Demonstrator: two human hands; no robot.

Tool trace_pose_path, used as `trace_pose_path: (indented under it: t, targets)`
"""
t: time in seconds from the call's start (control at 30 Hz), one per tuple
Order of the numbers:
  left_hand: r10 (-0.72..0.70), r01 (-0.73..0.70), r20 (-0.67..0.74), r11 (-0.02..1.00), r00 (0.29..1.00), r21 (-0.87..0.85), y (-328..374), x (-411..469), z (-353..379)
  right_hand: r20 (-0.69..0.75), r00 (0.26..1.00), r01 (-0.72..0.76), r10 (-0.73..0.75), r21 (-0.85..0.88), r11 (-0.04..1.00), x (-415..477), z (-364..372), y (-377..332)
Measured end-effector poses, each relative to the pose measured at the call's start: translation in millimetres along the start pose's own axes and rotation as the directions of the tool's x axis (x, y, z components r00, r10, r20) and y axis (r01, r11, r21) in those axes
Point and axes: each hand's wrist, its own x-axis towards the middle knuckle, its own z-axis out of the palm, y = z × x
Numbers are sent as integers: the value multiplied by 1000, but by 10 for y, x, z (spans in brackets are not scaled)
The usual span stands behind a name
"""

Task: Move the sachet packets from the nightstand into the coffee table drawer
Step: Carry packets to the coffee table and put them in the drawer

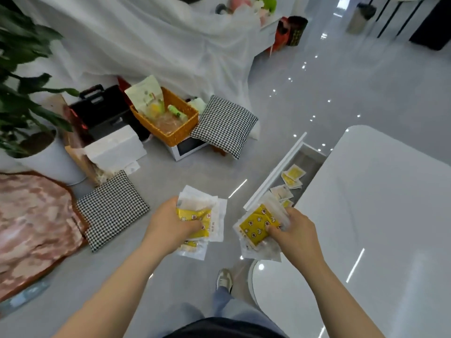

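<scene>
My left hand (168,224) grips a bundle of yellow-and-white sachet packets (202,211) above the grey floor. My right hand (294,230) grips a second bundle of sachets (255,226), yellow with star prints, just in front of the open drawer. The coffee table drawer (308,157) stands pulled out from the glossy white coffee table (380,203). Several sachets (291,176) lie inside it. The nightstand is not in view.
On the floor to the left lie two houndstooth cushions (111,209), (224,125), an orange basket (185,132) with snack bags, a black case (102,106), a white box (114,147) and a potted plant (51,162). A pink-brown rug (29,228) is at far left. My shoe (224,280) is below.
</scene>
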Motion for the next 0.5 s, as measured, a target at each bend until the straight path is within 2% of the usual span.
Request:
trace_pose_path:
  t: [0.33, 0.5]
  targets:
    - [68, -79, 183, 995, 981, 54, 485, 1299, -114, -95, 982, -160, 166, 63, 985, 827, 96, -187]
    - [106, -142, 281, 984, 954, 110, 739, 2143, -256, -198, 940, -256, 277, 126, 958, 1355, 231, -446]
